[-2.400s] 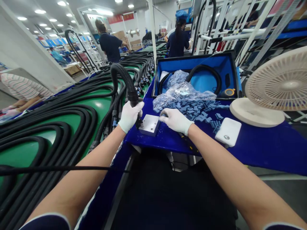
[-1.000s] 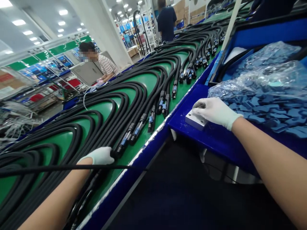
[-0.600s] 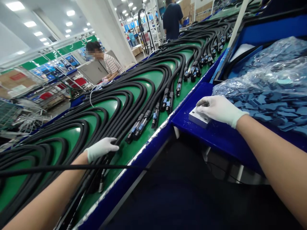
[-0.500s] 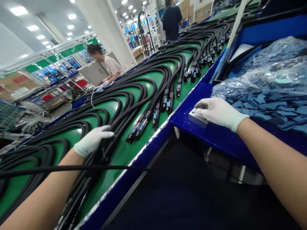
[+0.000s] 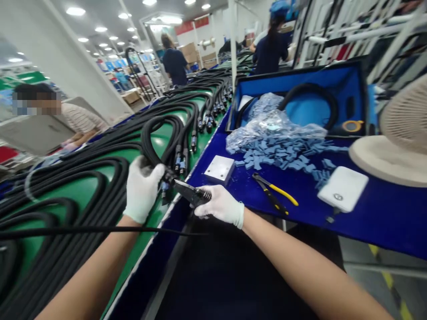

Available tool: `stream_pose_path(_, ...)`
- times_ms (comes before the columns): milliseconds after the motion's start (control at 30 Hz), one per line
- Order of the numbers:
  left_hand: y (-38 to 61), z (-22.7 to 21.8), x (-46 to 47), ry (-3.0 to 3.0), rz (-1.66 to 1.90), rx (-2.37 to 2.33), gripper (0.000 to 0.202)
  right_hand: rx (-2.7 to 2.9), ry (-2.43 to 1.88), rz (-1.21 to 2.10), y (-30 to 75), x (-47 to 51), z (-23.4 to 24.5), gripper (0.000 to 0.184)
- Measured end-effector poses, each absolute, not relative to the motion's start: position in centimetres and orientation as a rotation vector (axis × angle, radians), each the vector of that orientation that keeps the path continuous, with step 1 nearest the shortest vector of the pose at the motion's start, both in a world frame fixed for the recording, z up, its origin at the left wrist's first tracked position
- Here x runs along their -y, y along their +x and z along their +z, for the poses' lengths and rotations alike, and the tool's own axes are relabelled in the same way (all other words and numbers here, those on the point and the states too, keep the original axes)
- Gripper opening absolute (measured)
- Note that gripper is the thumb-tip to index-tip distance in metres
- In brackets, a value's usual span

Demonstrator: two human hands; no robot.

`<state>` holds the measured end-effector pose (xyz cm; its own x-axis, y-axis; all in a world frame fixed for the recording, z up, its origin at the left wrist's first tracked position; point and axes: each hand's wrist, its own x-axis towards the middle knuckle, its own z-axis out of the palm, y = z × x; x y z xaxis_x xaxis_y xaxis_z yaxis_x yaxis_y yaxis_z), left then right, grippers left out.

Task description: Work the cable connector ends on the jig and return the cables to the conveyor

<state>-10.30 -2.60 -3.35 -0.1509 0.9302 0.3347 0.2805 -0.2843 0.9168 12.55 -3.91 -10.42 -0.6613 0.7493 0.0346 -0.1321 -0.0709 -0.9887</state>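
Note:
White-gloved, my left hand [image 5: 143, 190] is closed round a black sleeved cable [image 5: 149, 143] close to its connector end [image 5: 169, 176]. My right hand [image 5: 223, 206], also gloved, grips black-handled spring snips [image 5: 187, 191]. Their metal tip points left and reaches the cable end; whether it touches is unclear. A blue-and-black connector [image 5: 164, 194] hangs just below the left fingers. On the blue bench, a silver metal block [image 5: 220, 168] lies beyond my right hand.
Many looped cables cover the green conveyor [image 5: 160, 144]. Blue clips [image 5: 276, 153], yellow-handled pliers [image 5: 275, 193], a white device [image 5: 343, 189] and a fan [image 5: 407, 124] occupy the bench. A blue bin [image 5: 358, 100] stands behind. Several people work farther off.
My right hand has left the metal block and now holds snips near the conveyor edge. My left hand has lifted a cable end towards them. The view has turned right.

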Motion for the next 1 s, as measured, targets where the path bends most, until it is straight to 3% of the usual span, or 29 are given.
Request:
stream_pose_path(67,-8.8,-4.6,2.7,1.993,1.249,-1.347,0.044,1.624,-0.781,1.734,15.7,3.9,-9.7,0.034)
stream_pose_path(200,-5.4,-7.0,3.5,2.702,0.643,-1.111,0.022,1.932,-0.935,1.599,21.4,4.1,-6.9,0.022)
stream_pose_path(267,-3.4,-7.4,3.6,2.593,0.677,-1.214,0.025,2.101,-1.173,1.294,23.9,4.4,-6.0,0.019)
stream_pose_path(367,-1.1,-6.7,3.2,2.291,0.76,-1.458,0.029,2.153,-1.707,0.567,26.9,4.8,-6.7,0.036)
stream_pose_path(467,0.2,-5.3,2.0,2.091,0.73,-1.596,0.035,2.224,-1.98,0.169,28.4,5.2,-9.0,0.019)
stream_pose_path(533,0.7,-4.3,1.1,2.009,0.706,-1.594,0.039,2.188,-1.949,0.15,28.6,5.2,-10.4,0.007)
stream_pose_path(600,1.0,-3.6,0.5,1.946,0.71,-1.55,0.041,2.066,-1.848,0.251,28.4,5.0,-10.9,0.005)
stream_pose_path(833,1.9,-1.5,0.0,1.817,0.779,-1.428,0.045,2.063,-1.1,0.669,25.9,4.0,-8.2,0.041)
stream_pose_path(1000,2.1,-0.9,0.3,1.849,0.802,-1.433,0.044,2.15,-0.945,0.708,23.8,3.8,-6.2,0.042)
